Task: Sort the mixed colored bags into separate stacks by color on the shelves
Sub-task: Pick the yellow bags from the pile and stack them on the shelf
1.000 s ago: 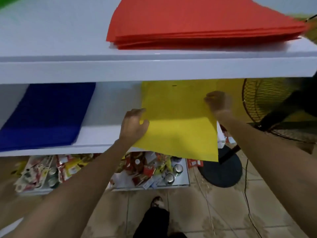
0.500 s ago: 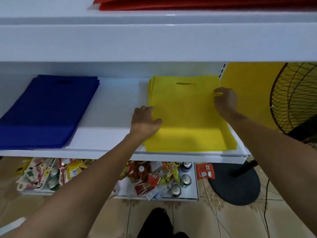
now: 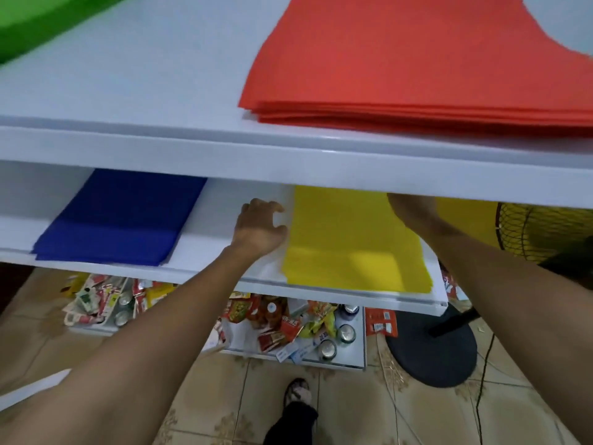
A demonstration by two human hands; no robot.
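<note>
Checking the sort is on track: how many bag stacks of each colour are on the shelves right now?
green stack: 1
red stack: 1
blue stack: 1
yellow stack: 1
Total: 4 stacks. Green and red lie on the upper shelf, blue and yellow on the lower shelf.

snack packets (image 3: 279, 329) and cans (image 3: 347, 332) lie beside a fan base (image 3: 430, 351).
</note>
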